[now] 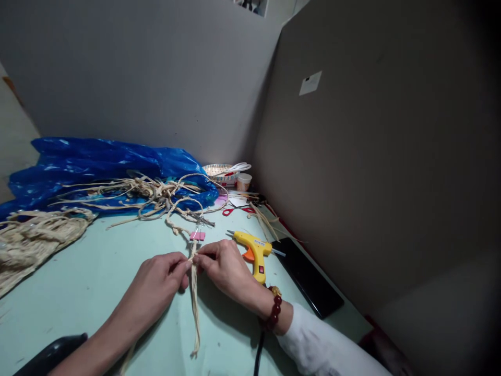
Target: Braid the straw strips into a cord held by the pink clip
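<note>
Both hands meet at a pale straw cord [195,308] in the middle of the table. My left hand [164,274] pinches it from the left with thumb and forefinger. From the right, my right hand [221,263] pinches the same spot, its fingertips almost touching the left ones. Just above the fingers, a pink binder clip [198,236] grips the cord's upper part. Loose strands hang below the hands toward me, ending in a small knot. A twisted length of cord [178,228] runs from the clip up toward a tangled heap.
A yellow glue gun [256,250] lies right of my right hand, beside a black flat device [307,277]. Behind are red-handled scissors [237,211], a paper cup [243,182], a basket [219,170], straw strands [156,189] and a blue plastic bag [113,156]. Woven straw [39,243] lies left.
</note>
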`<state>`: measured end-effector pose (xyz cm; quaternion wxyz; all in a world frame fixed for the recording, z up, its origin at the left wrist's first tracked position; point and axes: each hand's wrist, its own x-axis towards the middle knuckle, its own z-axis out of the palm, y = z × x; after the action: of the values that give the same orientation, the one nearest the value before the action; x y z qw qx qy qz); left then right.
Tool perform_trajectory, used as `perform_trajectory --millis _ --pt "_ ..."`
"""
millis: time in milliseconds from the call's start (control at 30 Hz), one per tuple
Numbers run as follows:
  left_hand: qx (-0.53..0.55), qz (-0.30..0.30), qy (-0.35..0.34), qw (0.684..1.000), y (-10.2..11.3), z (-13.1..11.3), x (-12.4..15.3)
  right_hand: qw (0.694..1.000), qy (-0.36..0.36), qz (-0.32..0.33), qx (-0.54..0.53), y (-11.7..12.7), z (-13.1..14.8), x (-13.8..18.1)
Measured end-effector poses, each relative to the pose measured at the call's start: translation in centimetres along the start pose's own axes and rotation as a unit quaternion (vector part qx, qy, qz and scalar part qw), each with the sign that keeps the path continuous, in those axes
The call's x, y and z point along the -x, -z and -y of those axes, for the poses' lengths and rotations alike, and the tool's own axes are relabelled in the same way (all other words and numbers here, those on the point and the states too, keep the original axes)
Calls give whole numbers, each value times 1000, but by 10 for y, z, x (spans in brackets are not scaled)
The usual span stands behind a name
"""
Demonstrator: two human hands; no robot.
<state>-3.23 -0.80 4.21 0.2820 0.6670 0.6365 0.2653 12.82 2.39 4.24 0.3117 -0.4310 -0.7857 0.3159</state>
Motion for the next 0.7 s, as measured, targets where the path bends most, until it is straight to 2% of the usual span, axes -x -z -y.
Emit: perform_trajectory --millis 100,233,333,467,700 --pt "-11 -12 25 1000 -2 -5 6 998 7 -8 61 0 6 3" --pt "47 -12 25 998 -7 -6 9 997 19 0 74 -1 7 5" --pt "77 -12 34 996 -14 -7 11 1000 15 9 18 -2 3 4" --pt "46 -26 42 998 -20 -10 16 996 5 43 -80 -3 -7 -1" --pt "43 2 49 998 -21 -14 21 982 -22 71 -175 -10 -21 -6"
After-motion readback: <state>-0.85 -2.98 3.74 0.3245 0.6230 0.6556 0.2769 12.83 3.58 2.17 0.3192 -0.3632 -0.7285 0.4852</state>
